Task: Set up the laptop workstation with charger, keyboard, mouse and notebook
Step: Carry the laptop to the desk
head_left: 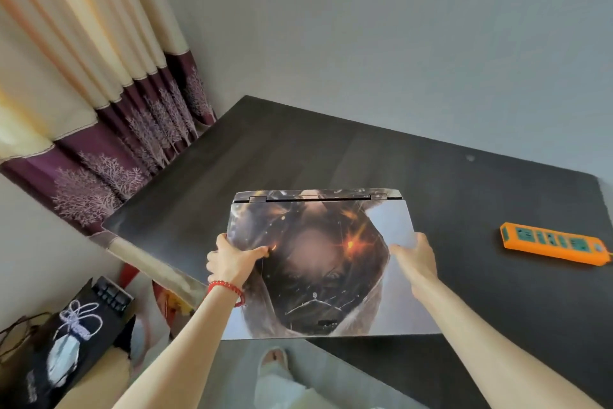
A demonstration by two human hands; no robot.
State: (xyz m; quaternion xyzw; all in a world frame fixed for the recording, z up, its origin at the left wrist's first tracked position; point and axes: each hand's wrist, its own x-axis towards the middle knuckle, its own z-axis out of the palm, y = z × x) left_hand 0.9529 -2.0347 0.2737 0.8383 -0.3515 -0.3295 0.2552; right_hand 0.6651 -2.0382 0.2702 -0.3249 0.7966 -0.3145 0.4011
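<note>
A closed laptop (325, 262) with a printed picture on its lid is held over the near part of the dark table (331, 156), hinge edge away from me. My left hand (232, 259) grips its left edge, with a red bead bracelet on that wrist. My right hand (414, 256) grips the right edge. The laptop's near edge juts out past the table's front edge. Whether its far edge touches the tabletop I cannot tell. A black keyboard (111, 294) sticks out of a dark paper bag (66, 342) on the floor at the lower left.
An orange power strip (552, 242) lies on the table at the right. Cream and purple curtains (99, 93) hang to the left, reaching the table's left edge. Grey walls stand behind the table. My slippered foot (273, 359) is below the table's front edge.
</note>
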